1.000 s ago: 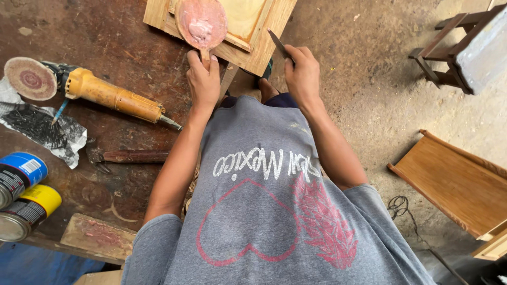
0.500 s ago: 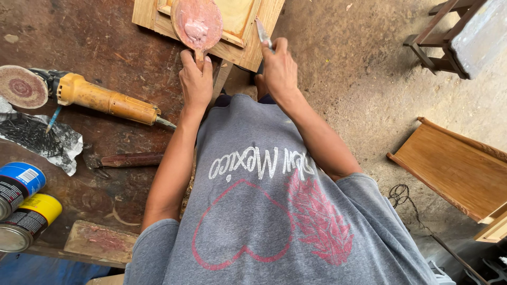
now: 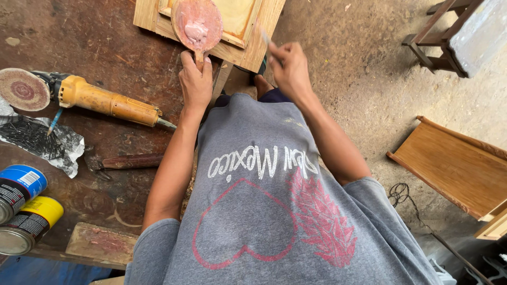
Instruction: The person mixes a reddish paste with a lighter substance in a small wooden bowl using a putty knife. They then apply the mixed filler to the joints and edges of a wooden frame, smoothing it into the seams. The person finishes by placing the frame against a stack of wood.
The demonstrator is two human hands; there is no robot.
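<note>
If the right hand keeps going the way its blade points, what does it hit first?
Probably the edge of the wooden panel: the right hand aims its thin blade up-left at it. Depth is unclear, so contact can't be confirmed.

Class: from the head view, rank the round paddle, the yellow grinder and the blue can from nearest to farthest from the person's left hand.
From the left hand:
1. Round paddle, gripped by its handle.
2. Yellow grinder, on the bench to one side.
3. Blue can, at the bench's near corner.

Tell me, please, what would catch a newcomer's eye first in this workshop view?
The left hand holds a round wooden paddle smeared with pinkish putty over a wooden panel at top centre, while the right hand grips a thin blade beside it. On the dark workbench to the left lies a yellow angle grinder.
</note>
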